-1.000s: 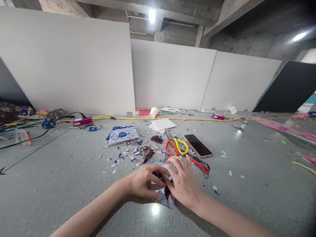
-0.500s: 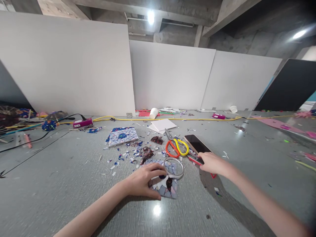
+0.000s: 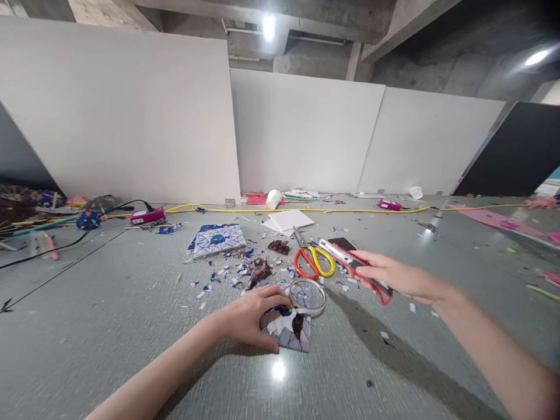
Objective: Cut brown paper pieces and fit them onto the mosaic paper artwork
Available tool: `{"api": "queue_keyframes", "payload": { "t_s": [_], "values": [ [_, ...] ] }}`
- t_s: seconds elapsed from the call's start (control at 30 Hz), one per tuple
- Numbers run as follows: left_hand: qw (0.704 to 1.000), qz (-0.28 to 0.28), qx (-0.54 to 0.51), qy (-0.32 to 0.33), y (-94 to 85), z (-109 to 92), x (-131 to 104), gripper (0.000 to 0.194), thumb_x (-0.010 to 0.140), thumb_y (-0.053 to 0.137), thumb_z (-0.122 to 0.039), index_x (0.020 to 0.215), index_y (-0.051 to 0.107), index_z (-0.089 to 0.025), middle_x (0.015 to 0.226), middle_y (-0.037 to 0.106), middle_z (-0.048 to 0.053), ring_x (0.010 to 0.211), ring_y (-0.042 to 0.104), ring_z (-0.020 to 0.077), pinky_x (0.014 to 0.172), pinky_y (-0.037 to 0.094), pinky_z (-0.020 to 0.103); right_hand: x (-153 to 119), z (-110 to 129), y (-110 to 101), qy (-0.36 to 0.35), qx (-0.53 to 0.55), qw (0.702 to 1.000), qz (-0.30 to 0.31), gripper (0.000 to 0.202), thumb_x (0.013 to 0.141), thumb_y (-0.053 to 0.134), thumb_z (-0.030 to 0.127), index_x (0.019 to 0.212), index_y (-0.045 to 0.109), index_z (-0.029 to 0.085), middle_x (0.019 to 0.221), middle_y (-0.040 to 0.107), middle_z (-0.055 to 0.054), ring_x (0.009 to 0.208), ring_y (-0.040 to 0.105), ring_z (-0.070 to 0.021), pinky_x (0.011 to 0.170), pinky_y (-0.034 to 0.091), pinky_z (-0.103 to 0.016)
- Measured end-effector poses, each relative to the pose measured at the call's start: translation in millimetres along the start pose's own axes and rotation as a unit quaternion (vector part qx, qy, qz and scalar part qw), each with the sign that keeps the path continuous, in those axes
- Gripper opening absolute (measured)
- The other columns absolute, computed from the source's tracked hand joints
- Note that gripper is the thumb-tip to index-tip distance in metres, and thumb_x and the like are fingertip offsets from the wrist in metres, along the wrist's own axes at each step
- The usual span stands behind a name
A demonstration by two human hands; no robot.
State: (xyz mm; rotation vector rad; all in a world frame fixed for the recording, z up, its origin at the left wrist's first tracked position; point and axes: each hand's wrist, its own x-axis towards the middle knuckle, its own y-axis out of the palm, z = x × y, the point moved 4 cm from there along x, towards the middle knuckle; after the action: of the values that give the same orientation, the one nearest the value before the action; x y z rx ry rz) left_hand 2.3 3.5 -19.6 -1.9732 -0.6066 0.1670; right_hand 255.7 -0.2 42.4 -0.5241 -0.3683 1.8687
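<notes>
In my right hand [image 3: 400,279] is a red and silver utility knife [image 3: 343,256] with a red loop, raised off the surface and pointing up-left. My left hand [image 3: 254,318] rests over the left side of a mosaic-patterned square panel [image 3: 297,338], thumb and fingers spread apart, fingertips on the panel. A roll of clear tape [image 3: 322,304] lies on the panel's upper right part, close to those fingertips. Scissors [image 3: 326,262] with a red and a yellow handle lie just beyond the tape. Behind the knife a phone [image 3: 342,242] is partly hidden.
Patterned fabric squares [image 3: 219,240], dark fabric scraps [image 3: 260,273] and white boards [image 3: 291,220] lie farther out among small cuttings. A paper cup [image 3: 273,199], a yellow cable [image 3: 245,211] and purple power strips [image 3: 147,216] run along the white partitions [image 3: 306,134].
My right hand has lifted the utility knife from beside the phone and turned it up-left. My left hand has shifted slightly left, showing more of the blue patch on the panel.
</notes>
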Motion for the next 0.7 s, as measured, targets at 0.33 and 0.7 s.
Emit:
{"api": "queue_keyframes", "payload": {
  "t_s": [0.33, 0.7],
  "values": [
    [1.0, 0.004, -0.024, 0.012, -1.1, 4.0, -2.5, 0.063, 0.057, 0.069, -0.047, 0.112, 0.049, -0.022, 0.11, 0.05, 0.006, 0.099, 0.048, 0.0221, 0.087, 0.038, 0.033, 23.9, -12.3, 54.9, -0.033, 0.137, 0.99, -0.02, 0.033, 0.076, 0.051, 0.047, 0.094, 0.047, 0.018, 0.063, 0.045, 0.005, 0.041, 0.033, -0.0032, 0.039, 0.025, -0.018],
    [0.999, -0.005, -0.031, 0.022, -1.2, 2.9, -1.7, 0.061, 0.057, 0.069, -0.048, 0.11, 0.051, -0.023, 0.108, 0.052, 0.006, 0.097, 0.049, 0.0225, 0.085, 0.039, 0.034, 13.2, -1.1, 79.1, -0.068, 0.419, 0.901, 0.09, 0.035, 0.079, 0.038, 0.042, 0.106, 0.049, 0.023, 0.085, 0.061, -0.004, 0.056, 0.059, -0.0135, 0.054, 0.044, -0.027]
  ]
}}
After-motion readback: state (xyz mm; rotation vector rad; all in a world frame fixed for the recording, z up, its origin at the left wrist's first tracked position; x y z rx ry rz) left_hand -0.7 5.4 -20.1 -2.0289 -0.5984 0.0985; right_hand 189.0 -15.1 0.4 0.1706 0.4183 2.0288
